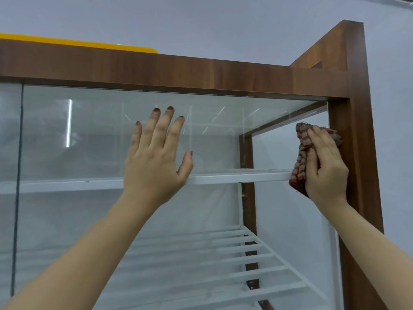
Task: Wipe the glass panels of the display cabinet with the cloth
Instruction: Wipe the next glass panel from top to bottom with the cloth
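Observation:
The display cabinet has a dark wooden frame (178, 72) and a large front glass panel (73, 135). My left hand (156, 157) lies flat on this glass with straight, spread fingers, near the upper middle. At the panel's right edge, beside the wooden upright (355, 153), my right hand (324, 164) presses a bunched red-and-beige checked cloth (300, 166) against the glass; its fingers lie over the cloth and the thumb wraps one side. Part of the cloth is hidden under the hand.
White slatted shelves (245, 249) show behind the glass, one rail at hand height (223, 177). A second glass panel (9, 135) begins at the far left past a dark seam. A yellow object (89, 44) lies on the cabinet top. A pale wall is behind.

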Tool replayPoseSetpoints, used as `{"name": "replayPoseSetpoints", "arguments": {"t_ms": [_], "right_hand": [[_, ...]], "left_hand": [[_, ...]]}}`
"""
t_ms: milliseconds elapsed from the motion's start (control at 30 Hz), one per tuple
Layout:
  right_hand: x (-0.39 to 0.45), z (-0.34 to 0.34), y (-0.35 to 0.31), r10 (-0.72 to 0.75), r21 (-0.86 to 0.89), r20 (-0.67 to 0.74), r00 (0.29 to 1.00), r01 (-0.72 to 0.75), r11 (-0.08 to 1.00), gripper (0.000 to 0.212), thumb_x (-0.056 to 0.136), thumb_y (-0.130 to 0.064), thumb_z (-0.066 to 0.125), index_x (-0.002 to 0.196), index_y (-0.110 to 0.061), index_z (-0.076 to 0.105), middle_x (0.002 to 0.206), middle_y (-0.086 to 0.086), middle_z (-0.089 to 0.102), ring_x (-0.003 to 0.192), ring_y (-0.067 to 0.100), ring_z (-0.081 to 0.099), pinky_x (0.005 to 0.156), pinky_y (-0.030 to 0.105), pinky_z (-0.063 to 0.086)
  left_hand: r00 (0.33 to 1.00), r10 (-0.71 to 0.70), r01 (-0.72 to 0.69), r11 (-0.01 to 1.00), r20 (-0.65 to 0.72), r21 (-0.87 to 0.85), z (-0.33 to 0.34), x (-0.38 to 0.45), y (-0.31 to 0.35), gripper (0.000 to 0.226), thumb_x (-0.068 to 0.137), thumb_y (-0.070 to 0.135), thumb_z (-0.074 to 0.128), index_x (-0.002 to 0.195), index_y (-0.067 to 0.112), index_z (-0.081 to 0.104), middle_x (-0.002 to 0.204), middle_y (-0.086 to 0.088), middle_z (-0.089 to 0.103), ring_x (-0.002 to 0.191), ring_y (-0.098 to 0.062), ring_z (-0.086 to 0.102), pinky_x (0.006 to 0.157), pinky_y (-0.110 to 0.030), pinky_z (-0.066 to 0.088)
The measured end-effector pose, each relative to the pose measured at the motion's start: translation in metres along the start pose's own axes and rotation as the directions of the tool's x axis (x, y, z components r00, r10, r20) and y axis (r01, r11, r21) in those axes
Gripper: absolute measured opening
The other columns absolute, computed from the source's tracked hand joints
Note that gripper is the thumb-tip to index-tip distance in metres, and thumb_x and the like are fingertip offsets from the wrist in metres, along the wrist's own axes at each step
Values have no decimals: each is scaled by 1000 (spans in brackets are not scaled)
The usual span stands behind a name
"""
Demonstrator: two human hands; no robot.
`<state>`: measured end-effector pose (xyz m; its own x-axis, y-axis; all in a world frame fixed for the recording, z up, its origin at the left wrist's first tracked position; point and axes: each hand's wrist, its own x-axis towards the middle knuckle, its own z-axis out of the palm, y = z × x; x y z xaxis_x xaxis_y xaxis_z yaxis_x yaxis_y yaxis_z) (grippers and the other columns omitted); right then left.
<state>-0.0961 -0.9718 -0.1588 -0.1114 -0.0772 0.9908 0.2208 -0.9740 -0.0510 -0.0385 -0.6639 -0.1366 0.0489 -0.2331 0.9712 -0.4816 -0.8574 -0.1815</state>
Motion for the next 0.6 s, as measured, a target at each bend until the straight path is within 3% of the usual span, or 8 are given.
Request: {"name": "replayPoseSetpoints", "arguments": {"t_ms": [100, 200, 267, 367, 500, 600], "right_hand": [[-1, -2, -10, 13, 16, -6, 1000, -13, 1000, 45, 98, -23, 29, 129, 4, 49, 132, 19, 50, 128, 31, 43, 111, 22, 24], [-7, 0, -36, -7, 32, -18, 1000, 7, 999, 45, 99, -25, 31, 127, 6, 49, 129, 22, 52, 124, 34, 46, 107, 38, 34], [-17, 9, -67, -32, 54, -30, 999, 34, 998, 37, 98, -14, 36, 128, 5, 48, 129, 22, 52, 125, 33, 46, 104, 46, 38], [-43, 28, -127, -63, 132, -81, 995, 73, 989, 33, 94, 3, 40, 125, 3, 51, 128, 18, 53, 123, 28, 48, 104, 40, 39], [-85, 57, -209, -116, 278, -39, 993, 122, 953, 32, 93, 1, 39, 121, 3, 54, 127, 13, 53, 124, 22, 48, 106, 38, 37], [-114, 79, -256, -192, 327, 25, 981, 173, 929, 33, 90, 2, 43, 121, 2, 54, 129, 14, 53, 127, 25, 45, 105, 44, 37]], "left_hand": [[998, 51, -51, 999, 45, -5, -15, -2, -10, 63, 87, 45, 33, 141, 11, 35, 148, -10, 34, 137, -29, 28, 111, -45, 15], [997, 59, -58, 998, 41, -10, -37, -19, -34, 61, 87, 42, 37, 140, 12, 37, 146, -8, 37, 137, -26, 29, 111, -45, 17], [998, 36, -37, 999, 51, 19, -49, -41, -55, 60, 87, 41, 38, 140, 13, 37, 147, -7, 37, 137, -25, 28, 112, -47, 18], [995, -53, 47, 997, 83, 66, -60, -78, -88, 59, 86, 41, 38, 139, 14, 38, 147, -6, 35, 138, -24, 26, 112, -47, 16], [986, -131, 120, 987, 106, 104, -66, -121, -122, 60, 85, 41, 39, 139, 16, 36, 149, -4, 30, 139, -24, 24, 113, -45, 12], [990, -111, 100, 988, 88, 120, -65, -140, -138, 57, 84, 39, 41, 137, 17, 38, 149, -5, 28, 139, -24, 24, 115, -42, 8]]}}
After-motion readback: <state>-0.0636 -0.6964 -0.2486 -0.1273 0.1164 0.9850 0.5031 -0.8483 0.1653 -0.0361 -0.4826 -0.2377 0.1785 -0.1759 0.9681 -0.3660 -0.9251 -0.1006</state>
